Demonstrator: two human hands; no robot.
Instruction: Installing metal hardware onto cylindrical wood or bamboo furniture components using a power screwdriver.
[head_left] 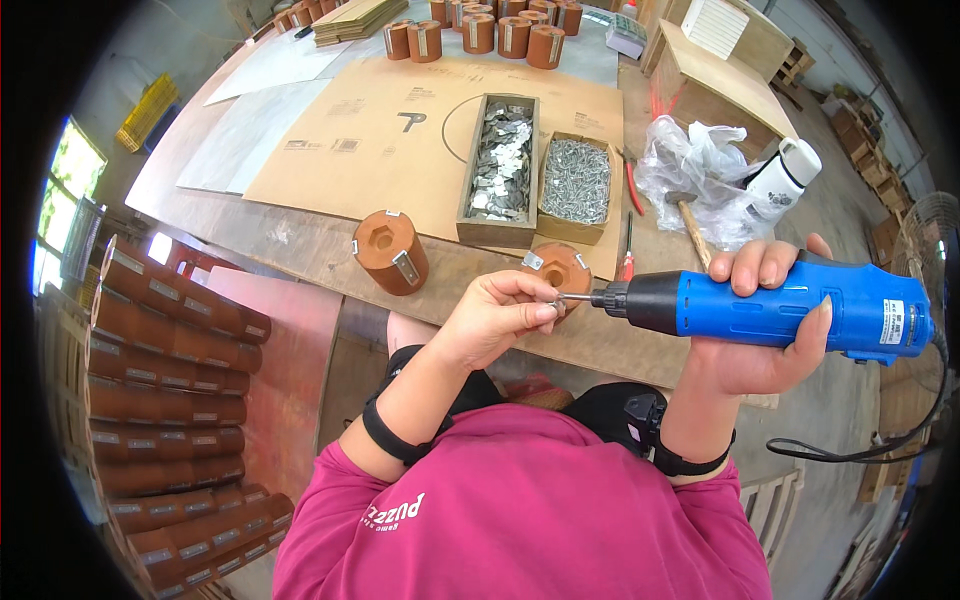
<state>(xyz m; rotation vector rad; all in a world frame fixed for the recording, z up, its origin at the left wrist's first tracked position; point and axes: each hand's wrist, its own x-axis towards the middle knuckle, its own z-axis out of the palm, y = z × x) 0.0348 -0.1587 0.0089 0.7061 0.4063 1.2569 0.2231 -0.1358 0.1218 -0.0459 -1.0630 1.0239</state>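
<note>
My right hand is wrapped round a blue and black electric screwdriver, held level with its bit pointing left. At the tip of the bit, my left hand pinches a small metal piece, mostly hidden by the fingers; it may be a screw with a small plate. Just behind the fingertips stands a brown wooden cylinder with metal plates on its edge, partly covered by my hand. Another brown cylinder with a hexagonal hole in its top stands upright to the left, apart from my hands.
Beyond my hands are a wooden box of metal plates and a carton of screws. Red-handled pliers, a hammer, a plastic bag and a white bottle lie right. Stacked brown cylinders fill the lower left.
</note>
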